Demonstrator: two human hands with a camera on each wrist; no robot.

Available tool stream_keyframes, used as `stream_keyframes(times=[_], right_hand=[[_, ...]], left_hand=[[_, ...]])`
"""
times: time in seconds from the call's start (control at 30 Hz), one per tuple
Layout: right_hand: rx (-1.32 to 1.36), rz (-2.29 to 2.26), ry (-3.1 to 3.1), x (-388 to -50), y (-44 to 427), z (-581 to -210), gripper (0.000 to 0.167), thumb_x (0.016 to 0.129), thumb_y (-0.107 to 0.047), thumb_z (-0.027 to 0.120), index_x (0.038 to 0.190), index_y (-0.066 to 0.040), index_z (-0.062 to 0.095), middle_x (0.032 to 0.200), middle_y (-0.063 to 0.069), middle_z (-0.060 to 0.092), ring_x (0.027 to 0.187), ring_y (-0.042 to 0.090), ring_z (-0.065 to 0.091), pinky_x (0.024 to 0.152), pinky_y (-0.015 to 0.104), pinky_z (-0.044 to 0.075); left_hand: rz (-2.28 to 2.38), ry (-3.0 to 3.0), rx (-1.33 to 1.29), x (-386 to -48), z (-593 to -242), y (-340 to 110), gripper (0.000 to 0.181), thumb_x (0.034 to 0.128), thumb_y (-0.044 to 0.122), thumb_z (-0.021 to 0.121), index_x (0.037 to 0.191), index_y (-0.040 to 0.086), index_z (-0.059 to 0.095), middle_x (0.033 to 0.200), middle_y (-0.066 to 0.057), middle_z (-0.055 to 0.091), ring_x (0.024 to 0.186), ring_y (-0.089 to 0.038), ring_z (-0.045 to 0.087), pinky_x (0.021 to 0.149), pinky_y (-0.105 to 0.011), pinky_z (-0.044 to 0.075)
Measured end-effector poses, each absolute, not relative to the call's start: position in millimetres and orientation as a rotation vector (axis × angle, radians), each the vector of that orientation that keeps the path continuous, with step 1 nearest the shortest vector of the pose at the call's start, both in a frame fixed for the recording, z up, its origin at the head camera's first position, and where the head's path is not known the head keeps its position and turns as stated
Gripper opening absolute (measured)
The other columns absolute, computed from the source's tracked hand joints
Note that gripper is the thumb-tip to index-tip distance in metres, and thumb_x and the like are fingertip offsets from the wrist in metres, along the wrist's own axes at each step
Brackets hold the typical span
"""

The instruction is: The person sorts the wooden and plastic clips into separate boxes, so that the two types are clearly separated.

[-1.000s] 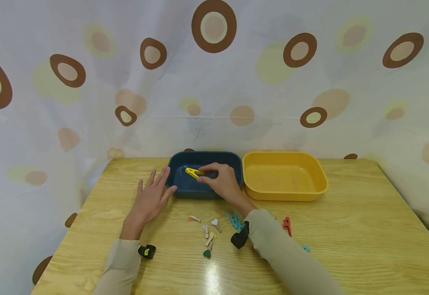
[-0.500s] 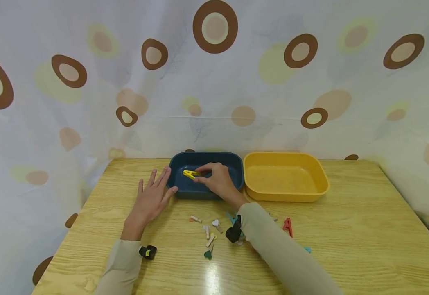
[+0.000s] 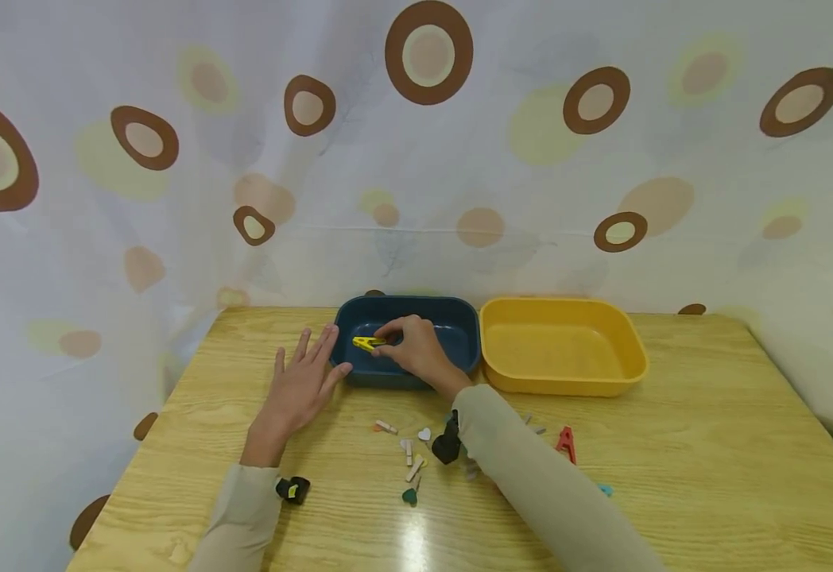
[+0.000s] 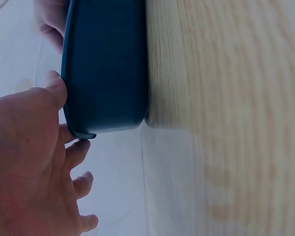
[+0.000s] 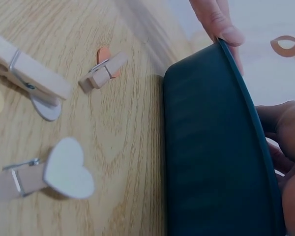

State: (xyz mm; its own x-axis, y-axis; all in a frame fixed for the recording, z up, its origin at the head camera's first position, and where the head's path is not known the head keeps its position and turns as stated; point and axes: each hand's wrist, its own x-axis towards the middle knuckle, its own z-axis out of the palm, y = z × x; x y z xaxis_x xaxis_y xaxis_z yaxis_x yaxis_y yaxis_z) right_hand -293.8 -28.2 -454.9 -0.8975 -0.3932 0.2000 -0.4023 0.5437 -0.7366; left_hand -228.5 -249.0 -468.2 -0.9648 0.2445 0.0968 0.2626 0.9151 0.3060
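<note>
In the head view a yellow plastic clothespin (image 3: pixel 368 343) is pinched between the thumb and fingers of my right hand (image 3: pixel 416 349), low inside the dark blue bin (image 3: pixel 459 330). My left hand (image 3: pixel 298 389) has its fingers spread and touches the bin's left end at the rim. From the left wrist, the left thumb (image 4: pixel 56 88) lies against the bin's rim, fingers extended past the corner. The right wrist view shows the right hand (image 5: pixel 292 132) partly behind the bin's wall (image 5: pixel 211 147); the clothespin is hidden there.
A yellow bin (image 3: pixel 559 385) stands right beside the blue one. In front lie several small wooden clips with hearts, such as a white heart clip (image 5: pixel 69 169) and a green heart (image 3: pixel 409 496). A red clothespin (image 3: pixel 567 443) and a teal piece (image 3: pixel 606 489) lie farther right.
My right hand has lowered the yellow clothespin slightly, down and left within the blue bin. The left hand stays at the bin's left end. The head view has shifted slightly.
</note>
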Motion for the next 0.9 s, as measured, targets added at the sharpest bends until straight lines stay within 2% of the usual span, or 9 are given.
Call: stream_keyframes(times=[0.47, 0.9], right_hand=[[0.719, 1.345, -2.792, -297.9, -34.9, -456.7, 0.024, 0.088, -0.013, 0.083, 0.110, -0.003, 0.079, 0.102, 0.008, 0.076, 0.092, 0.020, 0.071, 0.080, 0.034, 0.059], [0.728, 1.349, -2.757, -295.8, -30.0, -454.4, 0.025, 0.091, -0.010, 0.080, 0.114, -0.001, 0.077, 0.102, 0.008, 0.076, 0.090, 0.020, 0.071, 0.079, 0.036, 0.059]], left_hand=[[-0.516, -2.990, -0.401, -229.7, -470.3, -249.2, 0.073, 0.1087, 0.051, 0.041, 0.166, 0.012, 0.018, 0.170, -0.005, 0.018, 0.156, -0.039, 0.012, 0.116, -0.074, 0.005], [-0.489, -3.003, -0.399, -230.0, -469.7, -249.5, 0.073, 0.1093, 0.053, 0.036, 0.166, 0.011, 0.017, 0.170, -0.007, 0.018, 0.156, -0.040, 0.011, 0.116, -0.074, 0.005]])
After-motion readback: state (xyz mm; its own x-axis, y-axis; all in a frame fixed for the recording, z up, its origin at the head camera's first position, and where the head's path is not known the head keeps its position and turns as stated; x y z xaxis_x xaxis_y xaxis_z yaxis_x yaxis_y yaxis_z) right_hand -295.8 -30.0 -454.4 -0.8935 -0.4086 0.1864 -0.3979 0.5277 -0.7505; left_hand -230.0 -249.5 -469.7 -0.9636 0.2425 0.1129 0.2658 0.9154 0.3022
